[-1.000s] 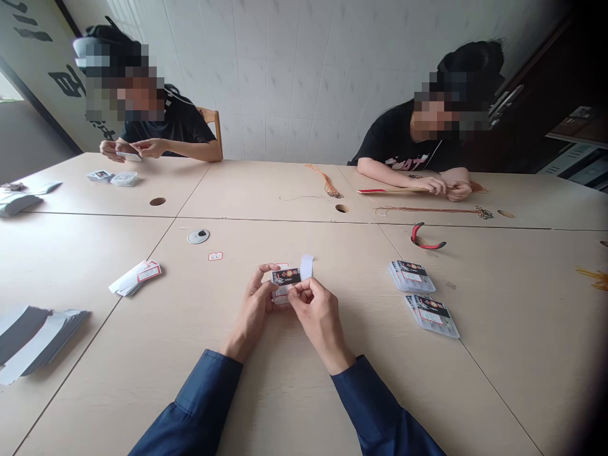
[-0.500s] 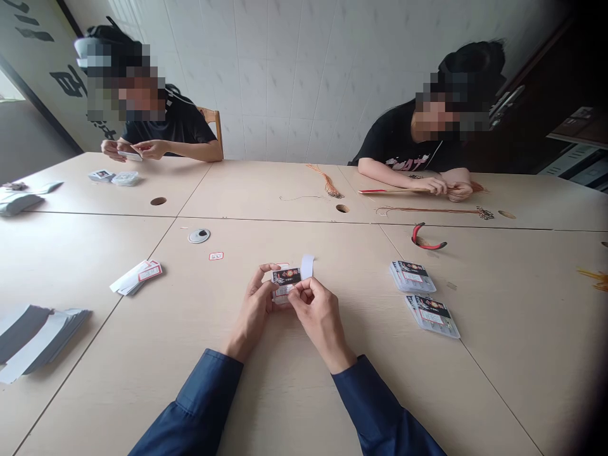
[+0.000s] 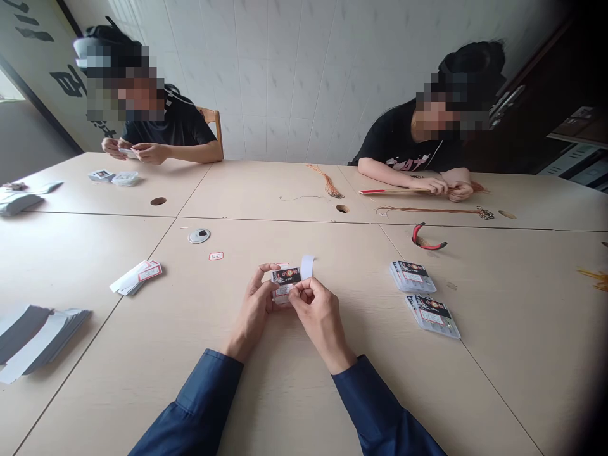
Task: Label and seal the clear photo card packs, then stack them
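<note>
My left hand (image 3: 254, 307) and my right hand (image 3: 317, 313) meet over the middle of the light wooden table (image 3: 304, 380). Both are closed on a small clear packet (image 3: 285, 278) with a black printed card and a red-and-white label. The left fingers grip its left edge; the right thumb and fingers pinch its right side. A white paper strip (image 3: 307, 266) sticks up behind the packet. Two fanned piles of similar packets (image 3: 412, 276) (image 3: 432, 315) lie to the right.
A stack of red-bordered labels (image 3: 137, 277) and one loose label (image 3: 216, 256) lie to the left, grey-and-white sheets (image 3: 33, 339) at the far left. Red-handled pliers (image 3: 425, 239) sit beyond the packets. Two other people work at the far side, with brown cords (image 3: 327, 180) between them.
</note>
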Demonstrator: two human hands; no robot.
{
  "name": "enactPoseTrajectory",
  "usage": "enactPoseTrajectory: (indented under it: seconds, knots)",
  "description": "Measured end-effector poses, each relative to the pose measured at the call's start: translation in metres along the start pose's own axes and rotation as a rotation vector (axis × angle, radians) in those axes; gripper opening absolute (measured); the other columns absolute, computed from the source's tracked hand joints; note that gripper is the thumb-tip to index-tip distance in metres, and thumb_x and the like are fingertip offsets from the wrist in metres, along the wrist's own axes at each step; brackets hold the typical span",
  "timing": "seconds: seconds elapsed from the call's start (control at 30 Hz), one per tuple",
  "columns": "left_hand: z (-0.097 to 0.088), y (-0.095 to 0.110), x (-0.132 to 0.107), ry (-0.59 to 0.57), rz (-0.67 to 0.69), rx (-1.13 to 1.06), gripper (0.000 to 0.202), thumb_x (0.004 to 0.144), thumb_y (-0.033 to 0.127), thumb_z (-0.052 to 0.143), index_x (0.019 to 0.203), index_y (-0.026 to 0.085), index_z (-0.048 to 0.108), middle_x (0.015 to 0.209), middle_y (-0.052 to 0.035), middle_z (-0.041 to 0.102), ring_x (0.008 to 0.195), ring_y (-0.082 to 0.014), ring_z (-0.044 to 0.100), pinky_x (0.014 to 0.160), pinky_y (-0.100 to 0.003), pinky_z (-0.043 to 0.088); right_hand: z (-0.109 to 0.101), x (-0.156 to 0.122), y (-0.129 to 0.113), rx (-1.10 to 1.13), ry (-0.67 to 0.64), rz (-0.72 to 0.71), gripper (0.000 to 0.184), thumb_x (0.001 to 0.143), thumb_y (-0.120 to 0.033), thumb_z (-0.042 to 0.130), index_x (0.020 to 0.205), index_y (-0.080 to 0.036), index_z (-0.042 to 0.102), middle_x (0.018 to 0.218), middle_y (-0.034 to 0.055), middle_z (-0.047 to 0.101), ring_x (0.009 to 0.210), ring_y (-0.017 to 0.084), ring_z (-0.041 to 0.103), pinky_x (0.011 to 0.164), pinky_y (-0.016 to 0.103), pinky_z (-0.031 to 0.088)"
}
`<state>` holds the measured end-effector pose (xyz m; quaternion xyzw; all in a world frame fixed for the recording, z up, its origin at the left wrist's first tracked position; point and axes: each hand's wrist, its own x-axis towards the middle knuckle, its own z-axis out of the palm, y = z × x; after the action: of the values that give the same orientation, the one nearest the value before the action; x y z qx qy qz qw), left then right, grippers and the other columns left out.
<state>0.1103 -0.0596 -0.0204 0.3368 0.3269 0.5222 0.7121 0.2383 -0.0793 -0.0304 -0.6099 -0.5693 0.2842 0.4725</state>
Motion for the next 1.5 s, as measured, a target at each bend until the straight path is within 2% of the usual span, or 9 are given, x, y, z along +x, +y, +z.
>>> enactPoseTrajectory:
  seconds: [0.63,0.8,1.17,1.5]
  knots:
    - [-0.0015,-0.0012,0.0009,-0.011,0.004,-0.01,0.025,0.079,0.022,0.06,0.102,0.024,0.052,0.107,-0.0033,0.068,0.078,-0.0166,0.067,0.072,-0.033,0.057,0.0001,-0.0001,0.0,-0.009,0.006,-0.009,0.023,0.084,-0.04,0.058,0.076,-0.018,0.059,0.057,-0.0009,0.057,0.05,0.012,0.048,0.05,0.022,0.039]
    - [-0.0024,-0.0024,0.0019,-0.007,0.01,-0.009,0.026,0.079,0.022,0.059,0.104,0.023,0.052,0.112,-0.0057,0.066,0.082,-0.0182,0.068,0.068,-0.031,0.057,0.0012,0.0,0.001,-0.016,0.018,-0.005,0.024,0.083,-0.041,0.058,0.072,-0.019,0.057,0.057,0.0,0.059,0.049,0.012,0.047,0.049,0.022,0.038]
    - [-0.0022,-0.0022,0.0008,-0.007,0.013,0.014,0.022,0.084,0.026,0.059,0.104,0.023,0.052,0.112,-0.0076,0.067,0.088,-0.0211,0.069,0.068,-0.032,0.057,0.0021,0.0006,0.0,-0.038,0.03,0.008,0.023,0.082,-0.039,0.057,0.073,-0.019,0.058,0.057,-0.0008,0.058,0.049,0.012,0.049,0.051,0.022,0.038]
    - [-0.0033,-0.0029,0.0019,-0.006,0.002,0.038,0.021,0.086,0.027,0.057,0.106,0.023,0.052,0.105,-0.0073,0.069,0.084,-0.021,0.069,0.067,-0.03,0.056,0.0033,0.0002,0.0021,-0.067,0.039,0.002,0.019,0.082,-0.037,0.057,0.074,-0.019,0.057,0.057,-0.001,0.058,0.05,0.012,0.05,0.05,0.021,0.037]
